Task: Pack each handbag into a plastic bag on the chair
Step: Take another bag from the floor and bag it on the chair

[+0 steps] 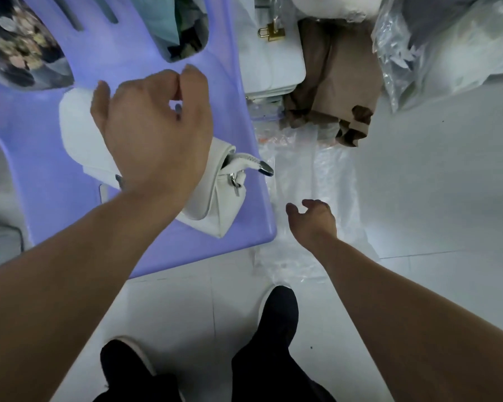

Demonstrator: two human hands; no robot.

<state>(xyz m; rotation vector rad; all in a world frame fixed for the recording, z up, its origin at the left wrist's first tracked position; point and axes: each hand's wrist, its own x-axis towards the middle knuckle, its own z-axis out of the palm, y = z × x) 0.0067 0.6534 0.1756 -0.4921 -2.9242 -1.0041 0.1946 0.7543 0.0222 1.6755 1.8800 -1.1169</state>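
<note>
White tiled floor (436, 184) fills the right and bottom of the frame. Purple plastic chair (41, 158) takes the upper left and centre, seen from above, w/ slots in its back at top. A pile of crumpled clear wrapping (436, 39) sits upper right. Clear plastic bag (311, 169) lies flat on the floor just right of the chair's edge, centre-right. Brown fabric item (340, 82) lies top centre-right, touching a white bag (273, 68) beside the chair. White handbag (212, 198), the task item, lies on its side on the chair seat, mid-frame, not in any bag, strap clip sticking out toward the seat's right edge. Left hand (154, 132) hovers over the handbag, covering its middle; thumb & forefinger tips meet, other fingers curled, nothing visible in the pinch. Right hand (311, 219) is low over the clear plastic bag, right of the chair corner, fingers loosely apart, holding nothing; can't tell if it touches the plastic. Two black shoes (279, 311) at bottom centre. Gold padlock (270, 31) sits on the white bag, top centre.
</note>
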